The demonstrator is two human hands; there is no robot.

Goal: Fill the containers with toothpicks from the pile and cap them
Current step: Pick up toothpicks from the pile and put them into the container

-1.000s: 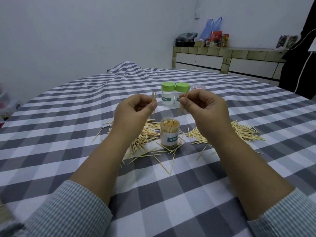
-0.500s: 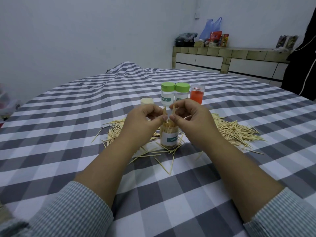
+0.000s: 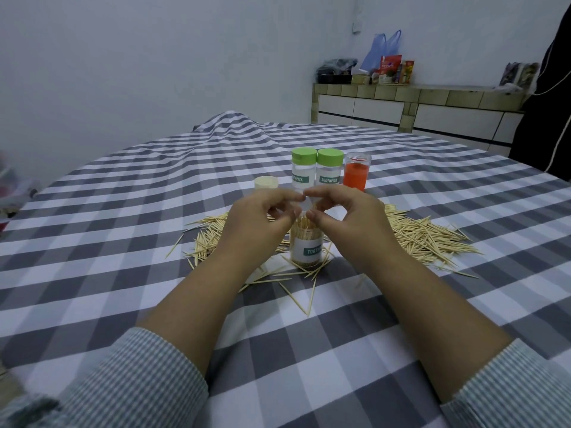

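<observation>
An open toothpick container [image 3: 306,247] stands upright on the checked worktop [image 3: 123,242], its long axis vertical and its mouth facing up, packed with toothpicks standing on end with their tips up. Its label reads "TOOTH", the rest hidden by the right wrist. Both hands meet just above its mouth. The left hand [image 3: 258,220] sits at its 10 o'clock and the right hand [image 3: 349,217] at its 2 o'clock, each with thumb and forefinger curled toward the other; the fingertips come together over the mouth around something small and pale, but what they pinch is too blurred to tell.

The toothpick pile [image 3: 423,236] spreads flat at the container's 3 o'clock, its sticks mostly lying left to right, and more loose toothpicks [image 3: 204,242] lie at its 9 o'clock, partly under the left wrist. A few single sticks [image 3: 309,288] lie at 6 o'clock, pointing at different angles.

At 12 o'clock, beyond the hands, two green-capped containers [image 3: 318,169] stand upright side by side, touching, labels facing the camera. Just beside them at 1 o'clock stands a clear container with orange-red inside [image 3: 357,174]. A cream cap [image 3: 265,182] lies at 11 o'clock. A tiled counter with bags [image 3: 417,97] stands against the far wall.
</observation>
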